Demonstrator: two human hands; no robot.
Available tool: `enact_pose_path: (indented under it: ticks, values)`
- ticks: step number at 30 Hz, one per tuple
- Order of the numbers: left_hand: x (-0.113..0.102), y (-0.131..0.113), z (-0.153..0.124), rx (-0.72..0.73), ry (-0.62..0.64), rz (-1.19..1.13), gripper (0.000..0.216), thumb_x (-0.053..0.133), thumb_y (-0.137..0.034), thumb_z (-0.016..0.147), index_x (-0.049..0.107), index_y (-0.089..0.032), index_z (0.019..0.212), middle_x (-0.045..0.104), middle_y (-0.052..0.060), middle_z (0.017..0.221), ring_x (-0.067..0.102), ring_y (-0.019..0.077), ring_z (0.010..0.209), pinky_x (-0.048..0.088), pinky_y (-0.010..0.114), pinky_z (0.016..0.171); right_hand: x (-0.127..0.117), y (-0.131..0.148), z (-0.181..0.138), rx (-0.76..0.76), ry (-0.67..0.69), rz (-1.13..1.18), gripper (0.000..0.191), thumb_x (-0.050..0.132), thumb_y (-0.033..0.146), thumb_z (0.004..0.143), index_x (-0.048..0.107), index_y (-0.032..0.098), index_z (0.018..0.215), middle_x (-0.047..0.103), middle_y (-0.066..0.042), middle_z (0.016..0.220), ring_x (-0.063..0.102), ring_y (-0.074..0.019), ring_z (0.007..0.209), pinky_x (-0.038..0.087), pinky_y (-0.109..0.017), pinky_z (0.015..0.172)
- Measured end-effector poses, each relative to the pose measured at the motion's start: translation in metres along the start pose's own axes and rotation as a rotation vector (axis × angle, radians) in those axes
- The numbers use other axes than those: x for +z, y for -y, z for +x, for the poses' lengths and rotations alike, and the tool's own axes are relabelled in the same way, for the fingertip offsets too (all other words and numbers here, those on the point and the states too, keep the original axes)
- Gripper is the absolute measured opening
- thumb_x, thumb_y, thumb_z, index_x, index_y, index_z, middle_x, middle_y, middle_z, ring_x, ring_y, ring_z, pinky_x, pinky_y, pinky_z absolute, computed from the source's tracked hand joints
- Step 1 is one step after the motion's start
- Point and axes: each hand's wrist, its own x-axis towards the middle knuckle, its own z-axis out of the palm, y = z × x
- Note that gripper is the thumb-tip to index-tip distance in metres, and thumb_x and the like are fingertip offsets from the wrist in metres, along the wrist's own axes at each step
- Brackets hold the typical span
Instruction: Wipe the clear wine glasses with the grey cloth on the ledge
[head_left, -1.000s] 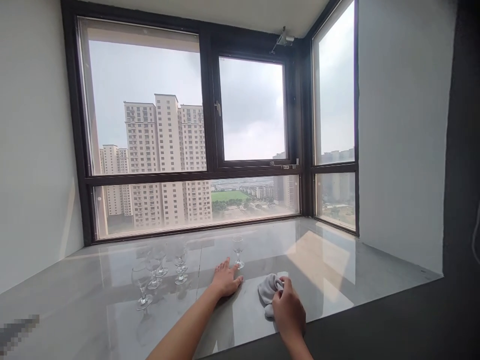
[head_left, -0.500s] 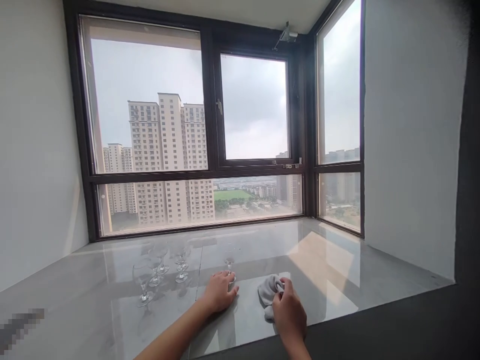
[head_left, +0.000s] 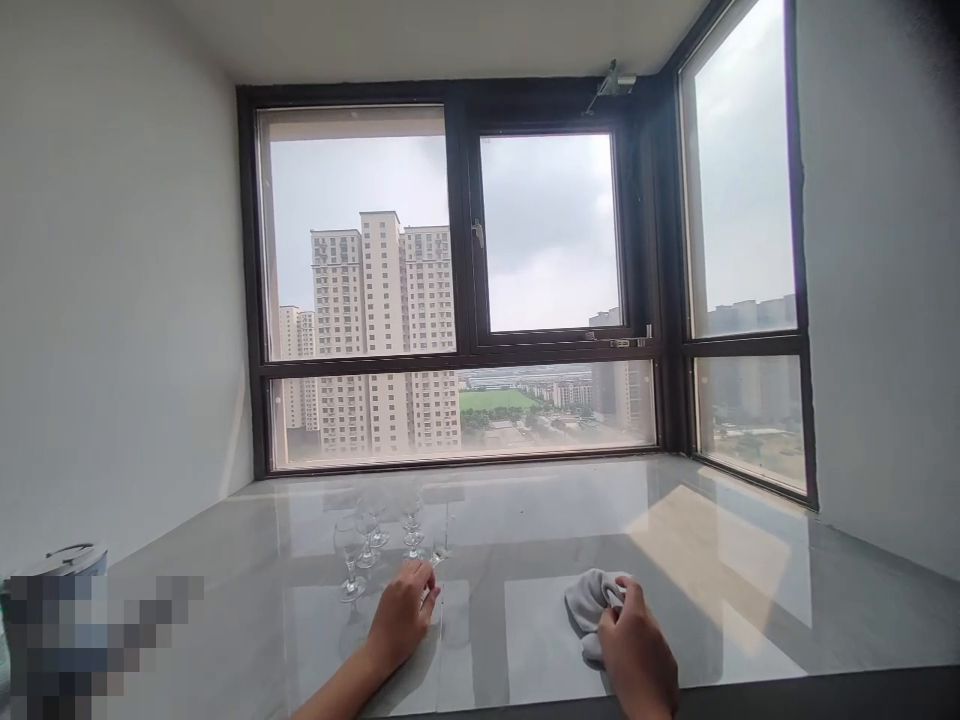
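My left hand (head_left: 405, 612) is closed at the lower end of a clear stemmed glass (head_left: 440, 543), whose bowl shows above the fingers; its foot is hidden. Just to the left and behind stand several more clear stemmed glasses (head_left: 350, 560), upright on the shiny grey sill (head_left: 540, 640). My right hand (head_left: 637, 645) pinches a bunched light grey cloth (head_left: 586, 600) that rests on the sill, farther right.
A dark-framed window (head_left: 469, 360) rises behind the sill, with a side pane at the right. A pale wall (head_left: 135, 300) borders the left. At the far left sits a partly blurred container with a lid (head_left: 75, 556).
My left hand has brought the single glass leftward, close to the grouped glasses. The right hand stays with the cloth. The view has turned left and tilted up a little.
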Motion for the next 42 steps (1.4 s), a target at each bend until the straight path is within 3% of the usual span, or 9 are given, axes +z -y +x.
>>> enact_pose_path:
  ticks: [5, 9, 13, 17, 22, 26, 28, 34, 42]
  values:
    - [0.037, -0.025, 0.035, 0.0, -0.027, -0.088, 0.027, 0.042, -0.007, 0.088, 0.054, -0.021, 0.107, 0.064, 0.003, 0.089, 0.06, 0.0184, 0.083, 0.041, 0.027, 0.075, 0.005, -0.003, 0.004, 0.013, 0.01, 0.069, 0.038, 0.038, 0.028, 0.084, 0.054, 0.025, 0.117, 0.071, -0.013, 0.095, 0.068, -0.0306, 0.076, 0.035, -0.034, 0.054]
    - [0.065, -0.041, 0.057, -0.009, -0.053, -0.139, 0.023, 0.042, -0.013, 0.093, 0.061, -0.021, 0.104, 0.068, 0.005, 0.092, 0.063, 0.0198, 0.088, 0.042, 0.028, 0.078, 0.011, -0.01, 0.013, 0.017, 0.021, 0.134, 0.041, 0.041, 0.029, 0.076, 0.055, 0.025, 0.114, 0.071, -0.012, 0.091, 0.068, -0.0314, 0.075, 0.042, -0.037, 0.061]
    - [0.07, -0.042, 0.059, -0.013, -0.058, -0.17, 0.022, 0.046, -0.015, 0.092, 0.066, -0.022, 0.098, 0.07, 0.006, 0.094, 0.064, 0.0199, 0.089, 0.042, 0.028, 0.078, 0.014, -0.007, 0.025, 0.042, 0.051, 0.24, 0.047, 0.046, 0.03, 0.069, 0.052, 0.024, 0.115, 0.07, -0.01, 0.089, 0.068, -0.0307, 0.076, 0.046, -0.037, 0.066]
    - [0.062, -0.04, 0.056, -0.082, -0.093, -0.172, 0.024, 0.045, -0.018, 0.093, 0.068, -0.021, 0.097, 0.071, 0.006, 0.092, 0.064, 0.02, 0.088, 0.042, 0.028, 0.079, 0.026, 0.033, 0.027, -0.037, 0.066, 0.356, 0.048, 0.045, 0.032, 0.072, 0.049, 0.021, 0.119, 0.069, -0.008, 0.09, 0.068, -0.0283, 0.076, 0.047, -0.035, 0.067]
    - [0.06, -0.04, 0.056, -0.171, -0.081, -0.125, 0.025, 0.045, -0.019, 0.093, 0.069, -0.021, 0.094, 0.072, 0.007, 0.095, 0.064, 0.0206, 0.093, 0.042, 0.028, 0.082, 0.074, 0.102, -0.001, -0.263, 0.001, 0.613, 0.042, 0.044, 0.036, 0.084, 0.047, 0.024, 0.124, 0.07, -0.009, 0.103, 0.07, -0.0271, 0.089, 0.052, -0.035, 0.074]
    - [0.067, -0.04, 0.057, -0.141, -0.006, -0.09, 0.023, 0.048, -0.022, 0.092, 0.071, -0.022, 0.093, 0.073, 0.008, 0.101, 0.065, 0.0228, 0.098, 0.043, 0.03, 0.082, 0.114, 0.116, -0.017, -0.436, 0.026, 0.722, 0.038, 0.056, 0.046, 0.084, 0.055, 0.028, 0.118, 0.072, -0.01, 0.11, 0.07, -0.0307, 0.102, 0.056, -0.042, 0.084]
    - [0.07, -0.041, 0.057, -0.095, 0.04, -0.055, 0.021, 0.05, -0.022, 0.092, 0.071, -0.022, 0.09, 0.073, 0.008, 0.099, 0.065, 0.0242, 0.097, 0.043, 0.031, 0.082, 0.124, 0.112, -0.016, -0.44, 0.006, 0.725, 0.038, 0.056, 0.047, 0.085, 0.056, 0.027, 0.117, 0.072, -0.012, 0.111, 0.07, -0.0319, 0.104, 0.056, -0.044, 0.086]
    - [0.063, -0.047, 0.053, 0.066, 0.059, 0.018, 0.021, 0.051, -0.011, 0.086, 0.071, -0.021, 0.085, 0.072, 0.009, 0.091, 0.062, 0.025, 0.094, 0.042, 0.035, 0.083, 0.108, 0.107, -0.008, -0.364, -0.013, 0.699, 0.036, 0.051, 0.04, 0.087, 0.054, 0.025, 0.119, 0.07, -0.012, 0.113, 0.068, -0.0299, 0.106, 0.055, -0.042, 0.088]
    - [0.054, -0.048, 0.046, 0.156, 0.025, -0.036, 0.021, 0.052, -0.012, 0.087, 0.071, -0.022, 0.086, 0.07, 0.006, 0.089, 0.059, 0.0238, 0.094, 0.041, 0.035, 0.086, 0.077, 0.107, 0.002, -0.098, -0.202, 0.7, 0.036, 0.045, 0.032, 0.085, 0.048, 0.022, 0.12, 0.068, -0.011, 0.103, 0.067, -0.0276, 0.096, 0.051, -0.041, 0.085]
